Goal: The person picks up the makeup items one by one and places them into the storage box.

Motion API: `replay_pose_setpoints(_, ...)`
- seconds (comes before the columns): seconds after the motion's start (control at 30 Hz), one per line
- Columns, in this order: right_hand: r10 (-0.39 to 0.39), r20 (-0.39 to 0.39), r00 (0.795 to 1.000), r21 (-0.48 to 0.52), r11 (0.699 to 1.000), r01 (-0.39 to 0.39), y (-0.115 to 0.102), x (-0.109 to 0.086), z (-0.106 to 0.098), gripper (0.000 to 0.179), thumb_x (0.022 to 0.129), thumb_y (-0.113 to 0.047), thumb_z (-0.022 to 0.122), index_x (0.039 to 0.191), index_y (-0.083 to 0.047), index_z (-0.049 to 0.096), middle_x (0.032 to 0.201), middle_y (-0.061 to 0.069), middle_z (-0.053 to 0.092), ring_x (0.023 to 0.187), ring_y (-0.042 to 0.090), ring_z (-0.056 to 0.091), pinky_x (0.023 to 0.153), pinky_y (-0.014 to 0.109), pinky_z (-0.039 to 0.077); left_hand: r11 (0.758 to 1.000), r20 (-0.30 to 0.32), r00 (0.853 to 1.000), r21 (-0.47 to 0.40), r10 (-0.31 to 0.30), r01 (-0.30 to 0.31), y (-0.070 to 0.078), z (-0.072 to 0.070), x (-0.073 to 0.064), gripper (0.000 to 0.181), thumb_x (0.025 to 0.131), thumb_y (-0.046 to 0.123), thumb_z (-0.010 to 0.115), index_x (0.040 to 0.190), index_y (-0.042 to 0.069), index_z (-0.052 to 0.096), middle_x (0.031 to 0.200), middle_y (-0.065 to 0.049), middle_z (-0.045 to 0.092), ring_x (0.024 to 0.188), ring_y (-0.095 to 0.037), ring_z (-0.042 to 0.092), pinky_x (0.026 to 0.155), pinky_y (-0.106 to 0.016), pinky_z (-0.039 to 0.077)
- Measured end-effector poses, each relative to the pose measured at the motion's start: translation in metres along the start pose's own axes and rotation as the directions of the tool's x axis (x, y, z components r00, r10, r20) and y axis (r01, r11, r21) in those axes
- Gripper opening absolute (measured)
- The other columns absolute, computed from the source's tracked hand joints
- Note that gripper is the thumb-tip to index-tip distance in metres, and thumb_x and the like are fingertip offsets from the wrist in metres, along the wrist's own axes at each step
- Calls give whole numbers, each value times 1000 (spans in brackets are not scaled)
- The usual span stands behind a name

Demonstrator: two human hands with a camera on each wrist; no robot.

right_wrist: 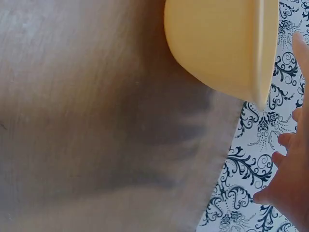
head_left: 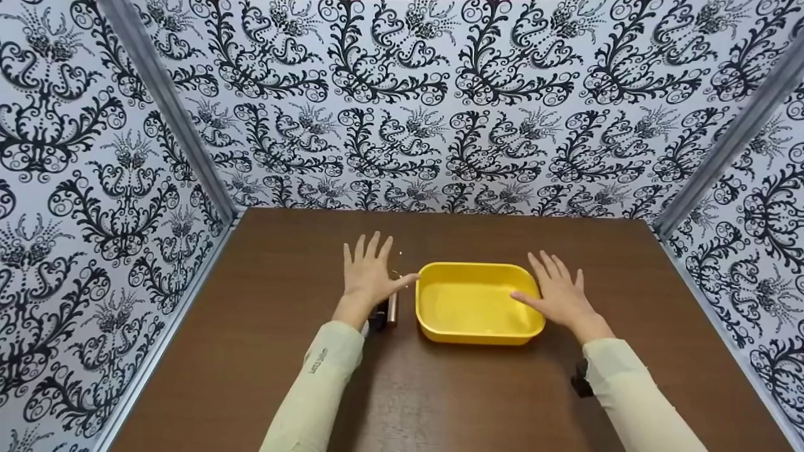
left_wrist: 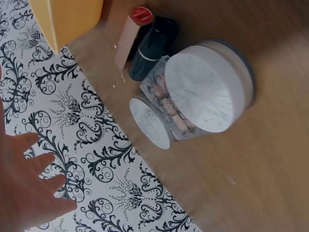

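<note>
A yellow plastic tub [head_left: 479, 303] stands on the brown table, with nothing visible inside. My left hand [head_left: 367, 276] hovers at its left, fingers spread, thumb toward the rim. My right hand [head_left: 561, 298] is held over the right end, fingers spread and thumb above the tub; contact with the rim cannot be told. In the left wrist view, a pinkish box with a red end [left_wrist: 135, 36], a black tube [left_wrist: 153, 48], a clear case of small brownish pieces [left_wrist: 171, 108], a round white-topped container [left_wrist: 205, 89] and a pale disc [left_wrist: 149, 122] lie grouped together, mostly hidden by the left arm in the head view.
Patterned black-and-white walls [head_left: 402, 125] enclose the table [head_left: 264, 351] at the back and sides, with grey metal posts [head_left: 169, 113] at the corners. Tiny pale specks lie near the grouped items. A dark strap piece [head_left: 582, 378] shows at the right wrist.
</note>
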State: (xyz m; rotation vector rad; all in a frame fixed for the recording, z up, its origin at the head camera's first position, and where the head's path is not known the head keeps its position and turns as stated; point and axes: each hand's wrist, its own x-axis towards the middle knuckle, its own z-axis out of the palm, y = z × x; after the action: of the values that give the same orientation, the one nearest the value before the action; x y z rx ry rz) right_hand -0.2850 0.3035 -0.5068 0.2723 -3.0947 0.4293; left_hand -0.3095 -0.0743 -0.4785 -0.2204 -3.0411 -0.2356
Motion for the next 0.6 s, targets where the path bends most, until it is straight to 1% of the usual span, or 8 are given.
replay_pose_setpoints(0.07, 0, -2, 1000, 7, 1000, 0, 1, -1, 3, 96, 91, -65, 55, 160, -10, 17, 165, 24, 13, 150, 49, 10, 110, 81, -2, 1000, -2, 1000, -2, -2, 2, -2, 2, -1, 103, 78, 88, 45, 158, 25, 27, 167, -7, 21, 155, -35, 16, 125, -59, 4)
replay_pose_setpoints(0.17, 0, -5, 1000, 23, 1000, 0, 3, -3, 8, 96, 91, -64, 56, 160, -11, 17, 165, 24, 13, 150, 49, 11, 110, 81, -2, 1000, -15, 1000, -22, 2, -3, -6, 3, -3, 102, 78, 86, 49, 157, 24, 31, 166, -8, 26, 154, -36, 20, 125, -60, 6)
replay_pose_setpoints(0.3, 1, -11, 1000, 38, 999, 0, 6, -6, 12, 98, 90, -69, 54, 160, -11, 19, 165, 23, 14, 150, 49, 13, 110, 81, -1, 999, -18, 1000, -49, 8, -9, -10, 4, -7, 99, 79, 83, 52, 156, 22, 35, 164, -9, 29, 152, -36, 25, 125, -60, 8)
replay_pose_setpoints(0.43, 3, -14, 1000, 34, 999, -2, 8, -9, 16, 99, 89, -72, 52, 159, -10, 19, 165, 24, 15, 150, 49, 14, 110, 82, 2, 999, -9, 1000, -46, 16, -17, -16, 7, -13, 98, 80, 83, 50, 155, 21, 36, 163, -10, 31, 151, -36, 28, 125, -59, 12)
replay_pose_setpoints(0.6, 6, -8, 1000, 46, 999, -6, 8, -14, 24, 98, 90, -70, 53, 159, -10, 19, 165, 24, 15, 149, 50, 14, 110, 82, 2, 998, -3, 1000, -53, 27, -27, -23, 14, -22, 94, 83, 81, 48, 154, 20, 39, 161, -11, 34, 149, -36, 32, 124, -59, 15)
